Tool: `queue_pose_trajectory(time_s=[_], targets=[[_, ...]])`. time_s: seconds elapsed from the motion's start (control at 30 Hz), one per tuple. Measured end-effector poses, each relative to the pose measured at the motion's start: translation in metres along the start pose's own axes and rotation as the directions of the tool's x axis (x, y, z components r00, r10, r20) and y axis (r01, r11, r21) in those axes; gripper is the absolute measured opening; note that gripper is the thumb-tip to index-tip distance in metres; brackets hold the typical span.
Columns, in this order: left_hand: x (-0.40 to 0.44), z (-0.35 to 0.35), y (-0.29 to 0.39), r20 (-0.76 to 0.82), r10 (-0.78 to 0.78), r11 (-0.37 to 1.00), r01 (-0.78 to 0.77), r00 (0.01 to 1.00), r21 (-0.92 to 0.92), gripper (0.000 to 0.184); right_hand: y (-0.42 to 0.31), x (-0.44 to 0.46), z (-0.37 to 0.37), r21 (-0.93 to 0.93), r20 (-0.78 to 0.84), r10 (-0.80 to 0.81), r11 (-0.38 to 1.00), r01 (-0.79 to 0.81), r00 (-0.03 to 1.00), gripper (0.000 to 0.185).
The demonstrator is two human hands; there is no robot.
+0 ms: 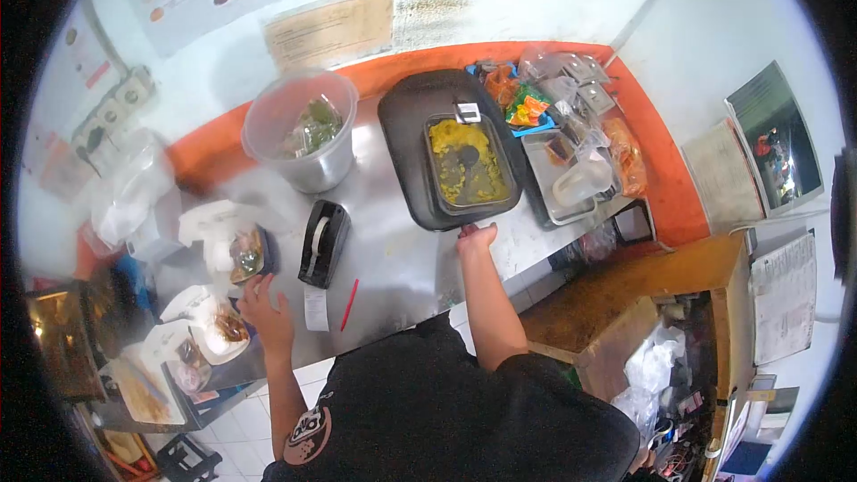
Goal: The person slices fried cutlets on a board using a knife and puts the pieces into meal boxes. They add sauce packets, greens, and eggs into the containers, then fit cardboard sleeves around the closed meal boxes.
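My left hand has its fingers spread, with nothing in them. It is close beside an open white takeaway box holding a bagged food item. A second open box with brown food lies just left of the hand. My right hand is at the near edge of a large black tray. Its fingers look curled, and whatever they grip, if anything, is hidden. On the tray stands a clear rectangular container of yellow food with a small white label.
A black tape dispenser, a paper slip and a red pen lie between my hands. Behind stands a clear bucket with bagged greens. A metal tray and packets are right; a wooden cabinet stands at the near right.
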State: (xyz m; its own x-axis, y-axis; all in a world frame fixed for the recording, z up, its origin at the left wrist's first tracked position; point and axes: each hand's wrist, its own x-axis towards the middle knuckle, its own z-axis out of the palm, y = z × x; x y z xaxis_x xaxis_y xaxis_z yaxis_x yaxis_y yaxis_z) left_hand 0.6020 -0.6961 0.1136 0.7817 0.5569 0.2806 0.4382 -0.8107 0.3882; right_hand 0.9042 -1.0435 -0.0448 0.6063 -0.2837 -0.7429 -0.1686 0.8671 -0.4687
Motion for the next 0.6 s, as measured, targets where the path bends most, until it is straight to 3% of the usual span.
queue_pose_trajectory(time_s=[0.07,0.17,0.3,0.5,0.6], targets=[[-0.005,0.007,0.02,-0.005,0.032,0.999,-0.033,0.999,-0.03,0.043,-0.005,0.031,-0.005,-0.084,-0.025,0.193,0.977,-0.194,0.981,0.072],[-0.015,0.028,0.045,0.055,0.055,0.995,-0.05,0.997,-0.088,0.043,-0.011,0.04,0.002,-0.074,0.063,0.24,0.969,-0.235,0.969,0.067],[-0.024,0.049,0.091,0.141,0.082,0.986,-0.06,0.987,-0.153,0.043,-0.027,0.033,0.006,-0.137,0.016,0.299,0.946,-0.294,0.954,0.059],[-0.02,0.062,0.139,0.149,0.119,0.967,-0.081,0.982,-0.24,0.04,-0.077,-0.039,0.038,-0.239,0.154,0.372,0.913,-0.331,0.915,0.048],[-0.015,0.068,0.146,0.155,0.149,0.964,-0.108,0.977,-0.243,0.04,-0.101,-0.066,0.07,-0.206,0.312,0.39,0.918,-0.338,0.867,0.042]])
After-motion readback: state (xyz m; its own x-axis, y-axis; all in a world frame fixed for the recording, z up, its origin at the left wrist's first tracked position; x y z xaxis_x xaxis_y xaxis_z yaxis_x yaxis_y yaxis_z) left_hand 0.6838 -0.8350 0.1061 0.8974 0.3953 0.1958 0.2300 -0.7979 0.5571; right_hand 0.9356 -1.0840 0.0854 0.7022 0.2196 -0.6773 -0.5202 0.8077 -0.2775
